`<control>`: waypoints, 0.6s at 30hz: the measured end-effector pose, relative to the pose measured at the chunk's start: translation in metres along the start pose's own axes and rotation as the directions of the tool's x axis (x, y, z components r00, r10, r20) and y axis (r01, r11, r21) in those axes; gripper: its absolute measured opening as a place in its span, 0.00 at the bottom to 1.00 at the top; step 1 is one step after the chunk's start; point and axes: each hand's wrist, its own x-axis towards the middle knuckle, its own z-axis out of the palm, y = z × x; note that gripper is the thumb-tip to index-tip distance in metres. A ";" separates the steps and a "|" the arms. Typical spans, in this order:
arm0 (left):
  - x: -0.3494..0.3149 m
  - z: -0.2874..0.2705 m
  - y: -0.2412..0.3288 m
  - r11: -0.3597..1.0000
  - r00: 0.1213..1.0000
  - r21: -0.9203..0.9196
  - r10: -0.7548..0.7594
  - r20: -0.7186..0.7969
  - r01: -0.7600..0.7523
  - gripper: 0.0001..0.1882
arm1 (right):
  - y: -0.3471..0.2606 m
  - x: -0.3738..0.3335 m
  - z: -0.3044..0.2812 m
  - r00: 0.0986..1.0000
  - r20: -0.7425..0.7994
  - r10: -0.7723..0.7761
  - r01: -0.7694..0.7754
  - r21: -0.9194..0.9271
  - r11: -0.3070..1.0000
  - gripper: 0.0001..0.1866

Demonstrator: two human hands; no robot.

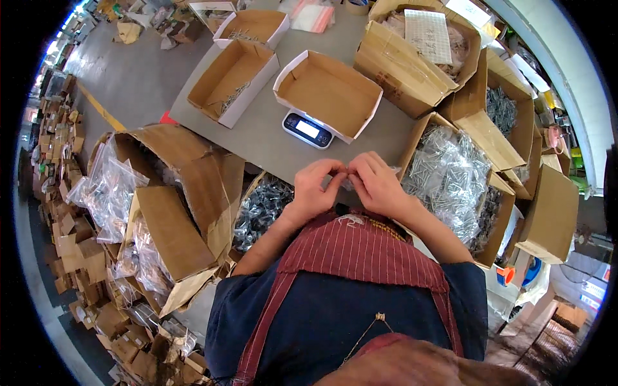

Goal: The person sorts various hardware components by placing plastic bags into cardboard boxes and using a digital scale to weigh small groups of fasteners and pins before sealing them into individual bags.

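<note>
Fingers [335, 183] of both hands were pinched, thumb against forefinger, their tips meeting just on the near side of the scale. Left hand [317, 186] and right hand [374, 183] were closed on a bit of clear plastic [348, 184], held low between them, nearer the person than the scale; most of it was hidden by the fingers, so its shape and contents could not be told.

The scale [308, 130] sat on a grey surface [257, 136], its display lit. A cardboard tray [328, 93] with white outer sides rested on the scale, its brown floor bare. Left of the scale was a second tray [222, 74], with loose screws [235, 95] toward its near end. Beyond that, farther from the scale, stood a third tray [273, 33], also with metal pieces in it.

Right of the scale, an open box [415, 136] was filled with clear bags of screws [449, 177]. Beyond the scale to the right, a larger box [399, 69] had a pale sheet [427, 35] lying across its contents. On the near left of the scale, dark packets [262, 209] filled another container. Farther left of the scale, a big carton [183, 167] leaned open, with clear bags [108, 190] spilling toward its outer side.
</note>
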 end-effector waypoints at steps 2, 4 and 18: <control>0.000 0.000 0.000 1.000 1.000 0.001 -0.003 0.019 0.003 0.08 | 0.001 -0.001 0.003 0.999 -0.006 -0.039 0.039 -0.029 0.999 0.09; 0.001 0.002 0.001 1.000 1.000 0.011 -0.014 0.015 0.013 0.08 | 0.004 -0.001 0.006 0.999 -0.025 -0.041 0.040 -0.040 0.998 0.09; 0.007 -0.015 -0.022 0.976 0.970 -0.051 -0.216 -0.115 0.211 0.02 | 0.024 -0.022 -0.012 0.999 -0.008 -0.039 0.036 -0.243 0.969 0.10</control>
